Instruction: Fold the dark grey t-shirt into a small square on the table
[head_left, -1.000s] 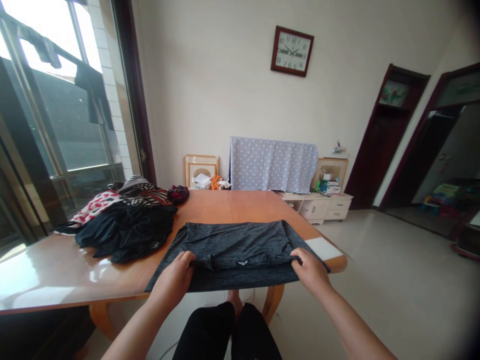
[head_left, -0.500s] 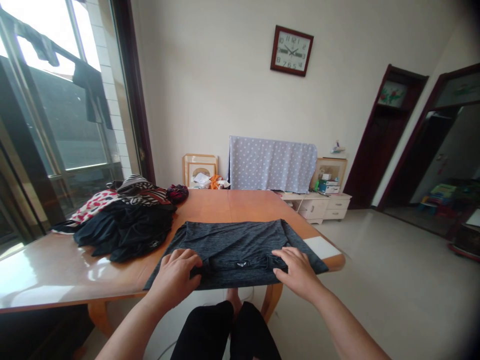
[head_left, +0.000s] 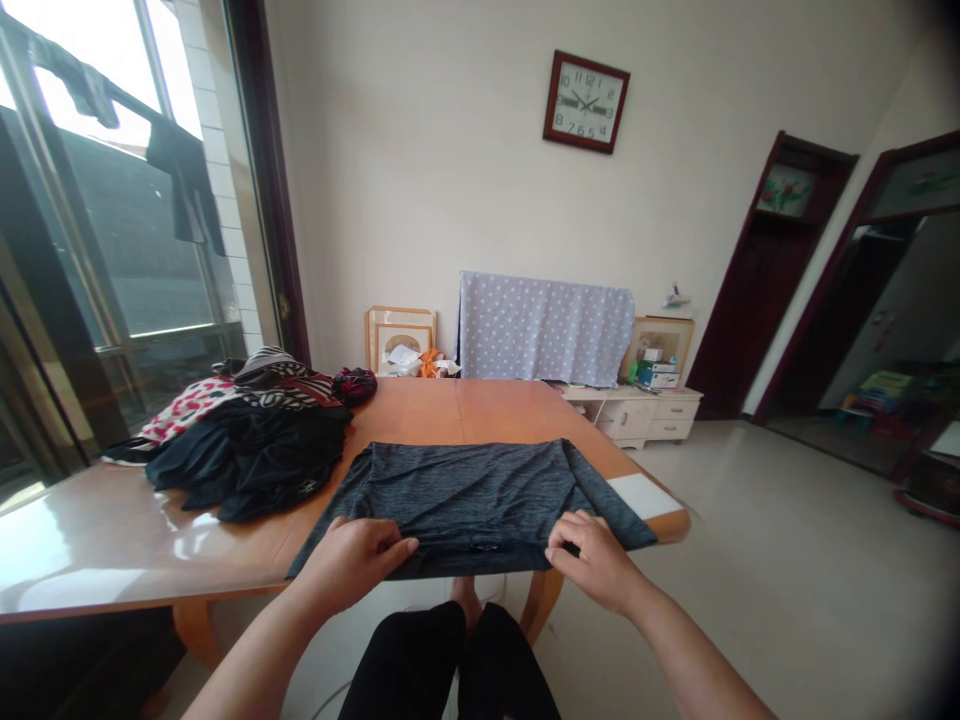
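A dark grey heathered shirt [head_left: 472, 490] lies spread on the table in front of me, its near edge close to the table's edge. Its near part is turned up into a band, where a small logo is partly hidden. My left hand [head_left: 356, 560] pinches the band's left end between thumb and curled fingers. At the right end, my right hand [head_left: 592, 555] grips the fabric the same way. The shirt's sides flare out beyond both hands.
A heap of dark and patterned clothes [head_left: 255, 440] sits on the left of the wooden table [head_left: 420, 405]. A white sheet [head_left: 643, 494] lies at the table's right corner. Behind the table stand a cloth-draped object [head_left: 547, 325] and a low white cabinet [head_left: 652, 412].
Both hands have drawn slightly toward me, pulling the shirt's turned-up band nearer. The logo, clear before, is now mostly folded out of sight. My fingers have closed more tightly.
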